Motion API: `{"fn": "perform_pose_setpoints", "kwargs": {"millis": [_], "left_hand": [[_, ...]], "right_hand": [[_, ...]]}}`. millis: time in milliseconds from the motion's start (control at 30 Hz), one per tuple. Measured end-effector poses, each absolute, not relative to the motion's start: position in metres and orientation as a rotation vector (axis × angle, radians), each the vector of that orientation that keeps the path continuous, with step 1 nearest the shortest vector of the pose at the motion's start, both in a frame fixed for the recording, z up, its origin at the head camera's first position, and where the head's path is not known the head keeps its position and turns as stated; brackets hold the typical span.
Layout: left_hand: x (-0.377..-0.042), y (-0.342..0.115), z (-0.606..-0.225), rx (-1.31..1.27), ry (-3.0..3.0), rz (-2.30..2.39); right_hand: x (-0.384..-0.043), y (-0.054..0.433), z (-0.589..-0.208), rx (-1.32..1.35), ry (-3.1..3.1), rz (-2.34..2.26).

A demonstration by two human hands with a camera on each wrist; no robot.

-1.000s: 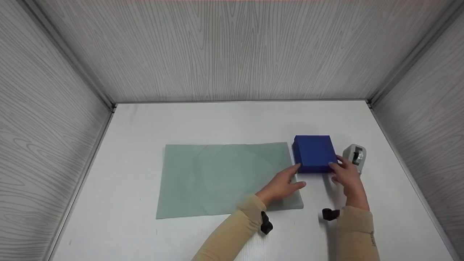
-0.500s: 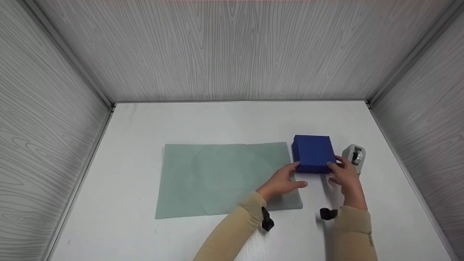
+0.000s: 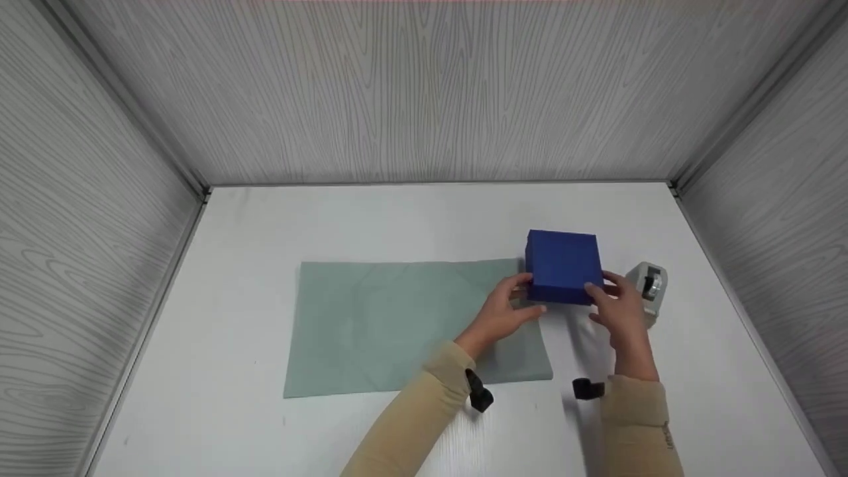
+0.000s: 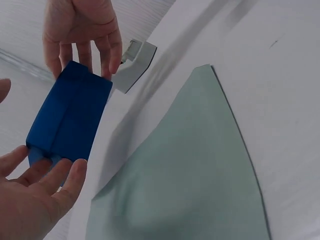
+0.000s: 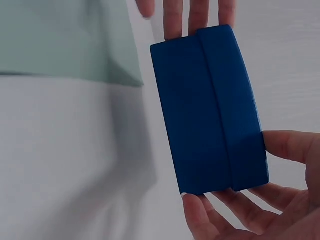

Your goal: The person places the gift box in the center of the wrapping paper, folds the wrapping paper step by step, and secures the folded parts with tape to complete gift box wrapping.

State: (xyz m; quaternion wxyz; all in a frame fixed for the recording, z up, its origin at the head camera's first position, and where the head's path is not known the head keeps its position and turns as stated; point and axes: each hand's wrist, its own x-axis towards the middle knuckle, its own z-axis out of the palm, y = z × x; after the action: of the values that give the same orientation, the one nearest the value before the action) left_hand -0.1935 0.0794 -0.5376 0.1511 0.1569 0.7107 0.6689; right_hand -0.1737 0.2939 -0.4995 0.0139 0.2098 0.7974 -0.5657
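Observation:
A square blue box point(image 3: 564, 260) is held above the white table between both hands, and its lidded side faces the wrist cameras. On its left side rest the fingers of my left hand point(image 3: 498, 317), hooked at the box's edge, while the thumb points away from it. My right hand point(image 3: 619, 310) grips the right side, thumb at the near corner. In the left wrist view the left fingertips point(image 4: 77, 167) overlap the lower end of the box point(image 4: 75, 117). A pale green sheet point(image 3: 391, 324) lies flat below and left of the box.
A grey tape dispenser point(image 3: 648, 285) stands right of the box, close beside the right hand. Grey wood-grain panels point(image 3: 424, 93) enclose the white table point(image 3: 199, 371) at the back and both sides.
The blue box has risen off the table and shifted slightly left and away, both hands moving with it. The green sheet and tape dispenser stay in place.

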Motion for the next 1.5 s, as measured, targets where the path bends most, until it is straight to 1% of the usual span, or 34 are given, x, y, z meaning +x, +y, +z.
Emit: {"fn": "perform_pose_setpoints", "kwargs": {"millis": [200, 433, 700, 967, 1267, 1500], "left_hand": [[-0.2, 0.064, -0.539, 0.346, 2.116, 1.973], [-0.204, 0.045, -0.536, 0.302, 2.323, 1.804], [-0.202, 0.022, -0.533, 0.272, 2.419, 1.858], [-0.193, -0.002, -0.532, 0.224, 2.443, 1.905], [-0.175, -0.033, -0.53, 0.184, 2.501, 1.838], [-0.163, -0.058, -0.524, 0.091, 2.522, 1.788]], "right_hand": [[-0.177, 0.27, -0.508, 0.599, 2.503, -1.78], [-0.176, 0.241, -0.509, 0.527, 2.491, -1.8], [-0.174, 0.215, -0.507, 0.447, 2.565, -1.746], [-0.171, 0.197, -0.508, 0.356, 2.589, -1.737], [-0.165, 0.175, -0.509, 0.23, 2.547, -1.675], [-0.162, 0.154, -0.512, 0.188, 2.515, -1.67]]}}
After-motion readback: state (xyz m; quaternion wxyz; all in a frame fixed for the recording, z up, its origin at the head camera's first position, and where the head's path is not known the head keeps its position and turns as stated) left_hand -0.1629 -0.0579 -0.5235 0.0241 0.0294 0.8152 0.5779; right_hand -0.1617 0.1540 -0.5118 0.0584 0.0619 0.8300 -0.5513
